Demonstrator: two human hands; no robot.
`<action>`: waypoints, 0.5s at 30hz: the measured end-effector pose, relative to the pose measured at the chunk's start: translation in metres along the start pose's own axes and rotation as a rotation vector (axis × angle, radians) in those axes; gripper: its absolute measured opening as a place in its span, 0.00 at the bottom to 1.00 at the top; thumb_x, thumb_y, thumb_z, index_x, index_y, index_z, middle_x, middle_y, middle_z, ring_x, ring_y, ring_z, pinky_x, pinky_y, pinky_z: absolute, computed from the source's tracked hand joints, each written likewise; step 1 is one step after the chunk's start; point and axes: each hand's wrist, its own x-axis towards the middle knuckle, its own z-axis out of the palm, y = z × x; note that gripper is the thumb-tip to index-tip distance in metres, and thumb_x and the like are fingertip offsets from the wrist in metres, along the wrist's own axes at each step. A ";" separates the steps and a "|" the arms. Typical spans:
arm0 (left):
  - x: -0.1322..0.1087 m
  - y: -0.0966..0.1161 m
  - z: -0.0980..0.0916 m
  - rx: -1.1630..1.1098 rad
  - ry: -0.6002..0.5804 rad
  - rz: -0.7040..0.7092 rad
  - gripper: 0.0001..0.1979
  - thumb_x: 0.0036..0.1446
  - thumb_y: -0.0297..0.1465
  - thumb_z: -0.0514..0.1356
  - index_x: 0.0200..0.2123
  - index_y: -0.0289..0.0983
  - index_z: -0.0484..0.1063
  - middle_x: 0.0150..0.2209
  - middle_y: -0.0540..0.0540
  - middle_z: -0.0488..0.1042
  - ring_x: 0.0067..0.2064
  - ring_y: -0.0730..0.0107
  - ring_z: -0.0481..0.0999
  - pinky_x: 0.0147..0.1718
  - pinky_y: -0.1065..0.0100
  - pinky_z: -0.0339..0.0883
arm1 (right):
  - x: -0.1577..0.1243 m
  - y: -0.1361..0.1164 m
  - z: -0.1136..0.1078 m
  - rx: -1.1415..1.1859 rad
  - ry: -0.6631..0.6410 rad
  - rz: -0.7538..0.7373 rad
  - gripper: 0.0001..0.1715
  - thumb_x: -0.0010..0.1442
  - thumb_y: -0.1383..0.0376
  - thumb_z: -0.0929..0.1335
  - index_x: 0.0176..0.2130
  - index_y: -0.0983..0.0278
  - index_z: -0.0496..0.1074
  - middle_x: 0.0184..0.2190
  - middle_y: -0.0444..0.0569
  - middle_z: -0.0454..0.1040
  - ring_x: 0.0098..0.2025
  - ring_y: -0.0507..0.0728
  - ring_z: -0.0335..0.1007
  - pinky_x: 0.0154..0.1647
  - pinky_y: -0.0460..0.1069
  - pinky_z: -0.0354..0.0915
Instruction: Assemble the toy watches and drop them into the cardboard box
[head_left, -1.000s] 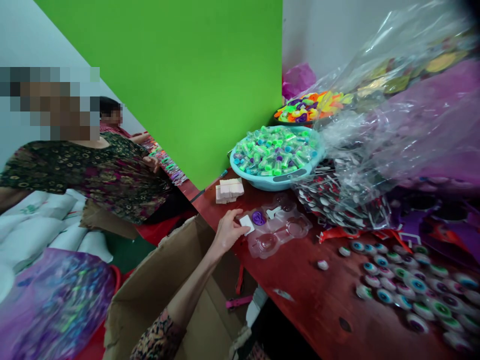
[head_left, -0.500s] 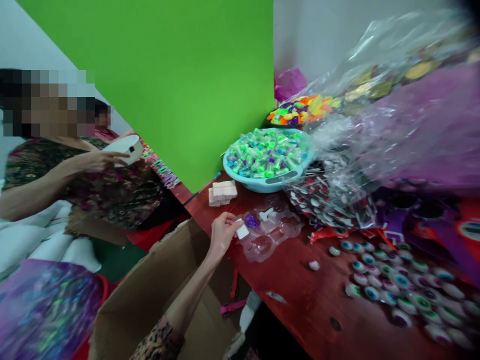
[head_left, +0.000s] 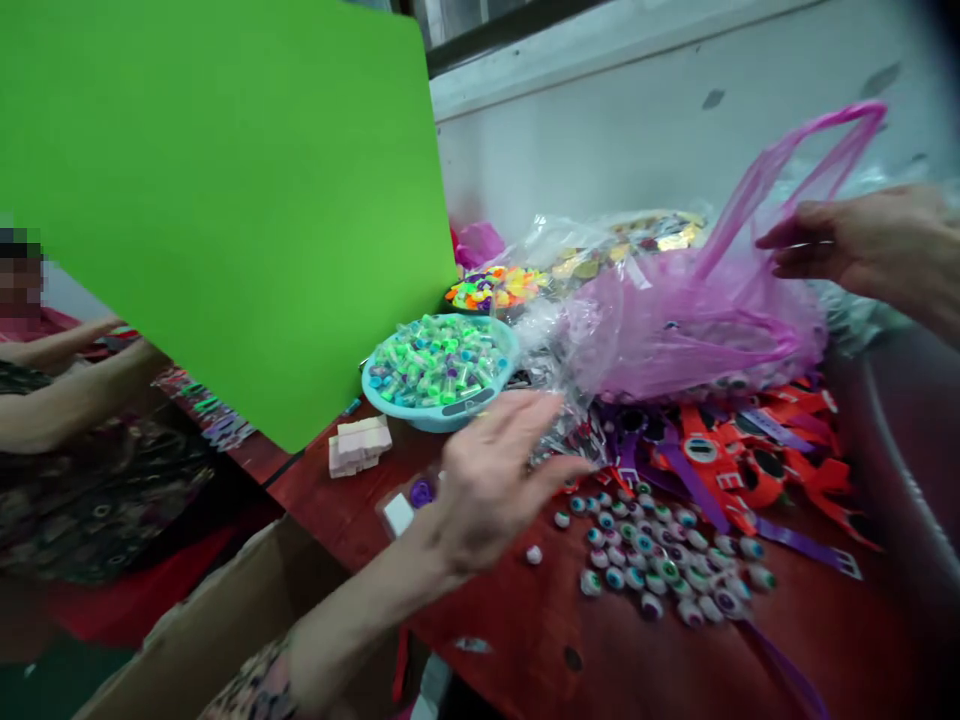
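My left hand [head_left: 491, 485] is open, its fingers stretched to the right above the red table. Behind it a clear plastic tray is partly hidden; a white rectangular piece [head_left: 398, 514] and a purple coiled piece [head_left: 421, 491] show at its left end. At the right, my right hand [head_left: 847, 245] is beside the raised handle of a pink plastic bag [head_left: 645, 340]. Its fingers are stretched out and slightly apart; whether they touch the bag is unclear. Below the bag lie many toy eyeballs [head_left: 643, 544] and orange and purple watch-like straps [head_left: 739, 460].
A blue basin [head_left: 450, 415] holds small green-capped tubes. Left of it are stacked white pieces [head_left: 358, 445]. A green panel [head_left: 225, 200] stands behind. A cardboard box [head_left: 202, 620] is below the table edge; a co-worker's arms [head_left: 67, 390] show at left. A grey tub [head_left: 900, 430] stands right.
The view has swung right. My left hand has left the white piece on the tray and moved right, opening. My right hand has come into view, and the pink bag now sits lower with its handle raised.
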 end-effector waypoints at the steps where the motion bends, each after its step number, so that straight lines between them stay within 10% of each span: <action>1: 0.022 0.010 0.015 -0.003 -0.049 0.090 0.28 0.52 0.38 0.65 0.52 0.28 0.66 0.50 0.36 0.73 0.54 0.59 0.71 0.52 0.59 0.68 | 0.000 -0.001 0.000 0.024 0.008 0.004 0.21 0.64 0.70 0.58 0.21 0.71 0.64 0.45 0.60 0.71 0.27 0.40 0.64 0.31 0.51 0.59; 6: 0.111 0.024 0.091 0.220 -0.314 0.148 0.26 0.56 0.31 0.55 0.54 0.18 0.60 0.66 0.31 0.43 0.64 0.50 0.49 0.55 0.60 0.55 | 0.008 0.001 -0.009 0.114 0.002 0.015 0.21 0.65 0.70 0.57 0.23 0.73 0.64 0.46 0.62 0.72 0.22 0.39 0.62 0.29 0.50 0.59; 10: 0.155 0.007 0.130 0.098 -0.480 -0.006 0.17 0.52 0.19 0.58 0.47 0.28 0.71 0.58 0.35 0.67 0.57 0.54 0.68 0.52 0.62 0.65 | 0.011 0.003 -0.016 0.187 -0.082 0.005 0.18 0.62 0.73 0.62 0.21 0.66 0.67 0.31 0.52 0.76 0.18 0.45 0.63 0.20 0.45 0.61; 15: 0.177 -0.013 0.130 -0.286 -0.418 -0.305 0.10 0.57 0.23 0.56 0.25 0.34 0.73 0.32 0.40 0.78 0.41 0.57 0.77 0.44 0.57 0.69 | 0.016 0.004 -0.016 0.233 -0.158 -0.028 0.10 0.55 0.71 0.67 0.23 0.64 0.69 0.32 0.51 0.75 0.18 0.47 0.62 0.13 0.44 0.53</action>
